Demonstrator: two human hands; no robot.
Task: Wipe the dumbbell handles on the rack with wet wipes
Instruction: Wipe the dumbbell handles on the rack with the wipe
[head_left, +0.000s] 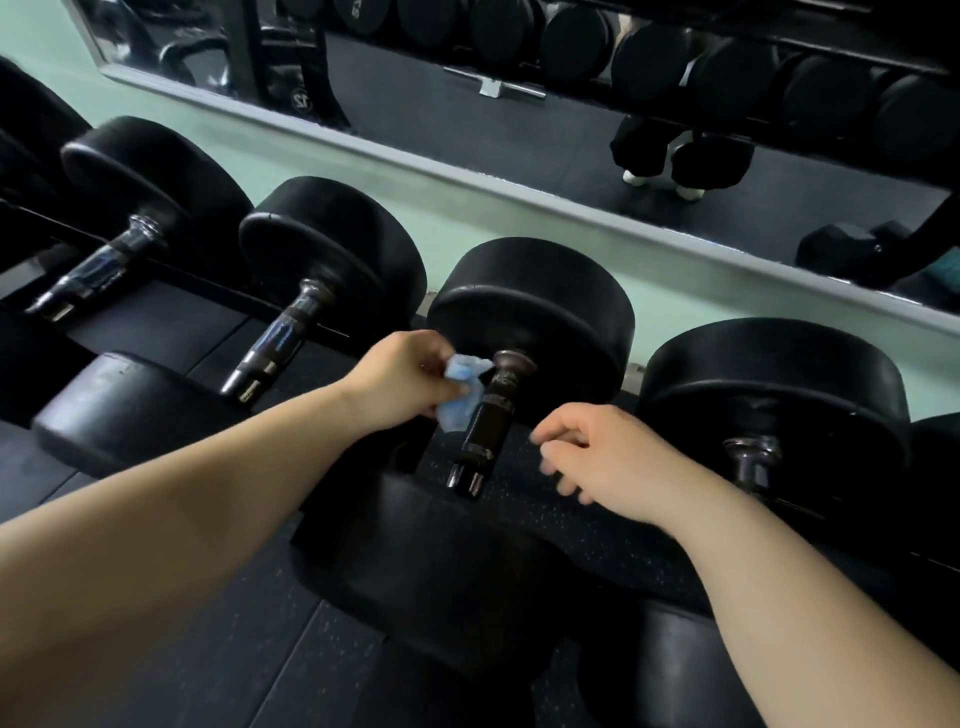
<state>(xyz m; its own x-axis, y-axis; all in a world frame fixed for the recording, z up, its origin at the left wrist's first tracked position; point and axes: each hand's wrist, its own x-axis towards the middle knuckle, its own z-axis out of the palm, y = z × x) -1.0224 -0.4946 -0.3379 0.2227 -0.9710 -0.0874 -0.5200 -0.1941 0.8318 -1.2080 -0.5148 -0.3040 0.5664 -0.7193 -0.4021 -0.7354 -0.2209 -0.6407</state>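
At the left side of the handle (487, 422), your left hand (400, 379) grips a crumpled pale blue wet wipe (458, 396), fingers curled round it. The wipe lies against the upper part of the handle, just below the collar where the handle meets the far head (535, 312) of the dumbbell. The lower part of the handle, down toward the near head (415, 566), is uncovered and shows dark, worn metal.

Your right hand (608, 457) hovers just to the right of the same handle, apart from it. Its fingers are loosely curled and hold nothing; the fingertips are blurred. Both forearms are bare and reach in from the lower edge of the view.

This dumbbell is third from the left in a row of black round-headed dumbbells. The second dumbbell's handle (280, 338) and the first dumbbell's handle (98, 270) lie to the left, parallel to it and well clear of your hands. A fourth dumbbell (774, 395) sits to the right, its handle partly hidden. A black rack rail (208, 283) runs behind the left-hand handles. Speckled dark rubber matting (597, 530) shows below. Behind the row, a pale green wall (467, 244) carries a framed mirror (519, 171) reflecting more dumbbells.
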